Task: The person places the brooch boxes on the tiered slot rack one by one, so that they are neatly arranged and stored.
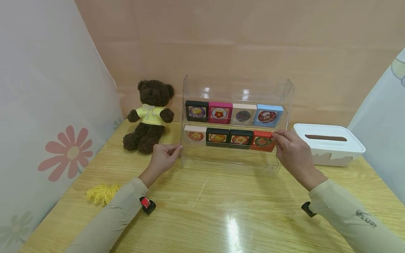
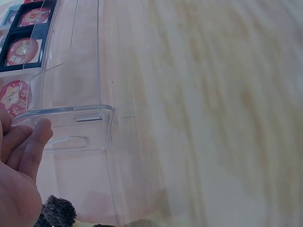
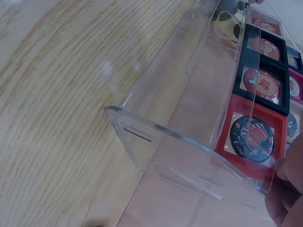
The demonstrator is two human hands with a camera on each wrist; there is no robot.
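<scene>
A clear acrylic display rack (image 1: 221,95) stands on the table with several small square boxes on two tiers. My left hand (image 1: 164,158) pinches the rack's left side panel between thumb and fingers. At the right side panel, my right hand (image 1: 292,153) grips the edge beside the red box (image 1: 263,141). The lower tier also holds a pale box (image 1: 195,135) and two black ones. Above them are a black, a magenta (image 1: 219,113), a beige and a light blue box (image 1: 268,116). In the right wrist view, a round badge (image 3: 252,138) shows in the red box.
A brown teddy bear (image 1: 153,95) in a yellow top sits left of the rack. A white tissue box (image 1: 332,144) stands to the right. Yellow cord (image 1: 102,193) lies near the left forearm. A peach backdrop (image 1: 240,42) rises behind the wooden table (image 1: 196,225).
</scene>
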